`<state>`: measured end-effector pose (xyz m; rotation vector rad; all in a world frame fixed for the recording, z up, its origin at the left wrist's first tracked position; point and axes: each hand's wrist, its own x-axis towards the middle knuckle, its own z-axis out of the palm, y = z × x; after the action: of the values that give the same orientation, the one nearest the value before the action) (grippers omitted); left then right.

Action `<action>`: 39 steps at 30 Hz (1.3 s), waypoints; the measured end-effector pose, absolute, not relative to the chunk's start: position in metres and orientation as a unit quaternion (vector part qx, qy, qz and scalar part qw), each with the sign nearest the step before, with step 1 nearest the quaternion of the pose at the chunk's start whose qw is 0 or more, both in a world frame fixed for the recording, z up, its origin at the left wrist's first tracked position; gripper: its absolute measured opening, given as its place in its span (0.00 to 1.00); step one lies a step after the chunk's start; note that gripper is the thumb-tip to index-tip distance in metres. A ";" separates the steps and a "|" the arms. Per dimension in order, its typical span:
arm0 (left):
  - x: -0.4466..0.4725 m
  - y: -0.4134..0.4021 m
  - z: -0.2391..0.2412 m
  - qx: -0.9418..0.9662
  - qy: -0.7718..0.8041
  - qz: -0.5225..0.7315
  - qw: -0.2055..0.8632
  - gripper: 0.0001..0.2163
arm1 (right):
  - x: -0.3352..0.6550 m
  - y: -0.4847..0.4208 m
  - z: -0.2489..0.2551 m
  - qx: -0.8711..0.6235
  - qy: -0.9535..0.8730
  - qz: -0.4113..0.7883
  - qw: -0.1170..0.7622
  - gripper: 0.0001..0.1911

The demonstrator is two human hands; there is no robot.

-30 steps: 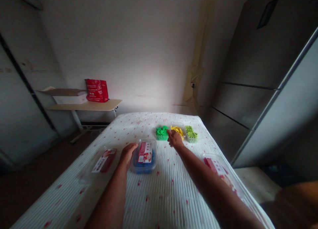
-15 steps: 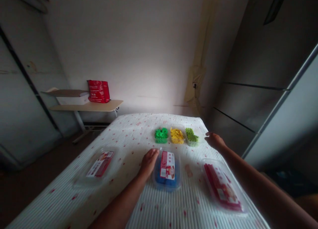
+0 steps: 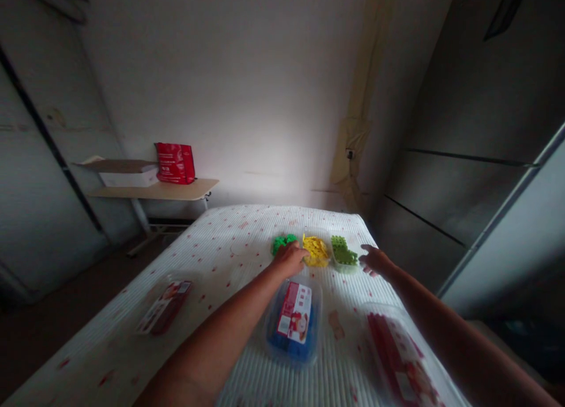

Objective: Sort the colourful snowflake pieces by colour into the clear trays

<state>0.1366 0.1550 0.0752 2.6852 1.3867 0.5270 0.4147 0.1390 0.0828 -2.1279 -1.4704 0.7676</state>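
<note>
My left hand (image 3: 291, 258) reaches over the front of the tub of green pieces (image 3: 282, 242), partly hiding it. Its fingers are loosely apart and point at the tub of yellow pieces (image 3: 315, 249); whether they touch it I cannot tell. To the right, my right hand (image 3: 374, 260) is open with bent fingers, beside the tub of light green toothed pieces (image 3: 344, 252). Nearer, below my left hand, lies a lidded clear box of blue contents (image 3: 293, 323) with a red and white label.
A lidded box with red contents (image 3: 404, 360) lies at the right, under my forearm. At the left rests another labelled clear box (image 3: 165, 304). All stand on a white spotted cloth (image 3: 247, 218). A side table (image 3: 176, 189) behind holds a red bag (image 3: 175, 162) and a white box (image 3: 128, 176).
My left hand has left the blue box's side and moved forward to the green and yellow tubs. My right hand has shifted slightly closer to the light green tub. The view has tilted slightly.
</note>
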 end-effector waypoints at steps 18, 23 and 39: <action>0.071 0.174 0.052 0.862 0.448 0.218 0.090 0.07 | 0.352 0.154 0.085 -0.729 -0.519 0.379 0.237 0.35; 0.017 0.168 0.050 0.849 0.461 0.237 0.098 0.07 | 0.303 0.163 0.084 -0.702 -0.548 0.392 0.230 0.36; -0.064 0.136 0.063 0.818 0.556 0.151 -0.004 0.17 | 0.245 0.170 0.102 -0.659 -0.624 0.391 0.154 0.14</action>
<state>-0.0642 0.1356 0.0635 2.5749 1.7498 0.4769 0.2445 0.1696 0.1017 -1.8882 -1.7887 1.1195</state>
